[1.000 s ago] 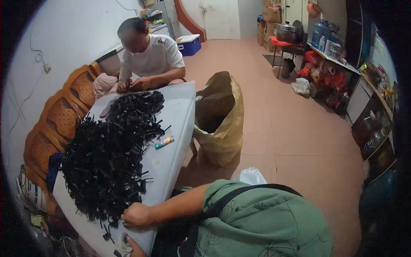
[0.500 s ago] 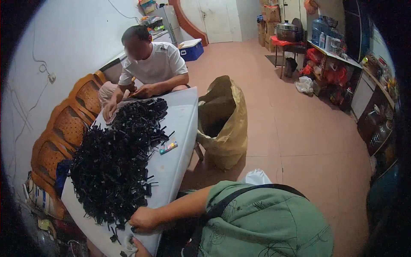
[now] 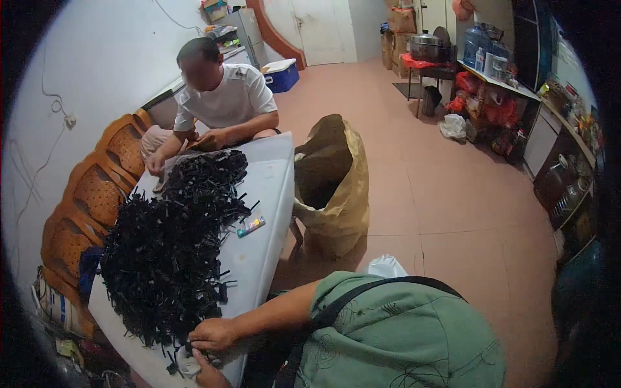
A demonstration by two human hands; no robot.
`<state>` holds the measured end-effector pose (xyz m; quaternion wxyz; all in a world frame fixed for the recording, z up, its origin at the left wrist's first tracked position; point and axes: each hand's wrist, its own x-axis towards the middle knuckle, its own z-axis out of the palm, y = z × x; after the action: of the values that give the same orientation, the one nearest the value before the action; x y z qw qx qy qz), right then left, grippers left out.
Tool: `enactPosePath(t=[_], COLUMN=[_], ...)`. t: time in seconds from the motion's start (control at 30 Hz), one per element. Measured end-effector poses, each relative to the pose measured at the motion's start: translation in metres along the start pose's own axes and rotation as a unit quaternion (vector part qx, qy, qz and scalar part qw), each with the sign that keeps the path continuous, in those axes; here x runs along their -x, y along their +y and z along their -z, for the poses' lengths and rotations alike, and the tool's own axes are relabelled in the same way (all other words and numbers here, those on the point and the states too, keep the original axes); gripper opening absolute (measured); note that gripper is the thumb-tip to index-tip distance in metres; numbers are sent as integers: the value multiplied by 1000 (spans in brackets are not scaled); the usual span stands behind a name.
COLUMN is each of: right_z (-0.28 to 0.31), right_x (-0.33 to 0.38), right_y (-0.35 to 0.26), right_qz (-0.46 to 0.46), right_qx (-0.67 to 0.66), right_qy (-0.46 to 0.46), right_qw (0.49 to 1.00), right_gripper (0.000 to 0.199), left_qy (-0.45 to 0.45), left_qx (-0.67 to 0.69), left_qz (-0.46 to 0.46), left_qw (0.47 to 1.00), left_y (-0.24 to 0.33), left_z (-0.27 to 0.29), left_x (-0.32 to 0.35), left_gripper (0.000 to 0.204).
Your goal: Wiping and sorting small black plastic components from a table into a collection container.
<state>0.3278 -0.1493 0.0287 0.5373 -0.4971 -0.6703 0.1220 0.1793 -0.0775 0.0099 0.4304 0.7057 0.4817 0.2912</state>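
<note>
A large heap of small black plastic pieces with thin strips (image 3: pixel 162 258) covers much of the white-topped table (image 3: pixel 268 174). At the heap's near end, my right hand (image 3: pixel 215 334) has its fingers bent together, with a dark bit by the fingertips. Just below it is my left hand (image 3: pixel 208 374), partly cut off by the lower edge, its thumb pointing toward the right fingertips. Something whitish (image 3: pixel 188 364), like cloth or a glove part, lies about the left fingers. What either hand pinches is too small to make out. A few loose black pieces (image 3: pixel 172 367) lie beside them.
Across the table a person in a white shirt (image 3: pixel 223 97) has one hand at the heap's far end. A small colourful packet (image 3: pixel 251 226) lies right of the heap. A large open tan sack (image 3: pixel 339 220) stands beside the table; a wooden bench (image 3: pixel 97 184) lines the left.
My two hands have come closer together, the right a little left and the left thumb up toward it. The other person's hand has shifted slightly left. The view has moved slightly.
</note>
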Motion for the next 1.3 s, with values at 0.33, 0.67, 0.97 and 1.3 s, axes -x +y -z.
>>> enactPosePath(t=[0.33,0.67,0.97,1.3], right_z=[8,9,1,2], right_x=[7,5,3,-2], right_y=[-21,-15,-8,-8], right_qz=[145,-33,86,57], right_qx=[-22,12,-11,-68], right_qy=[-74,58,-43,-75], right_qw=[986,998,995,993], right_gripper=[31,35,34,32], left_qy=[-75,-151,118,105], left_qx=[6,103,8,-99], left_qz=[-342,-148,-95,-192], left_qw=[937,972,988,971], left_y=[-60,17,-43,-66], left_z=[8,12,-4,-1], left_x=[-28,24,-19,-37], left_gripper=[47,40,41,36])
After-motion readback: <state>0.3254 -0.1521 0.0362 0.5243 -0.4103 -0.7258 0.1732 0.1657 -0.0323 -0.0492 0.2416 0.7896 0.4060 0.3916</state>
